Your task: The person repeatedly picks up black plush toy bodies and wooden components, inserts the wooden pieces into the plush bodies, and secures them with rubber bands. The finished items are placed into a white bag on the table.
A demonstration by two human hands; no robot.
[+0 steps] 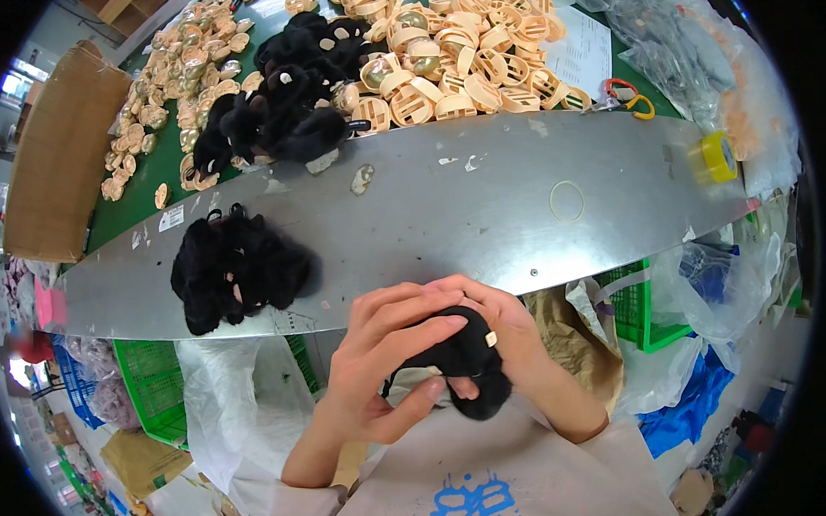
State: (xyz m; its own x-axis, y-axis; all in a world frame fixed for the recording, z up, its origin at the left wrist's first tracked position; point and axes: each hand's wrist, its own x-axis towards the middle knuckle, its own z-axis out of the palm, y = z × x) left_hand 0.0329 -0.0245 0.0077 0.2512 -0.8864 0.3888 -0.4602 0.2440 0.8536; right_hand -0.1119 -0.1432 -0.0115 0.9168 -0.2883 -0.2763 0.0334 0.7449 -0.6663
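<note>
Close in front of my body, both hands hold a small black plush piece [481, 397] with a pale spot on it. My left hand [366, 355] lies over its left side, the fingers bent across the top and the thumb below. Around the far and right side curls my right hand [523, 341]; its fingertips are partly hidden, and one finger shows through near the plush's lower part. To the left, more black plush pieces [222, 274] lie heaped on the grey metal tabletop [438, 202].
Beyond the metal top are a pile of beige slotted plastic parts [461, 61], further black plush [281, 117] and scissors [630, 98]. Yellow tape [719, 158] sits at the right end. A cardboard sheet [59, 161] stands left; green crates [154, 385] are below the table edge.
</note>
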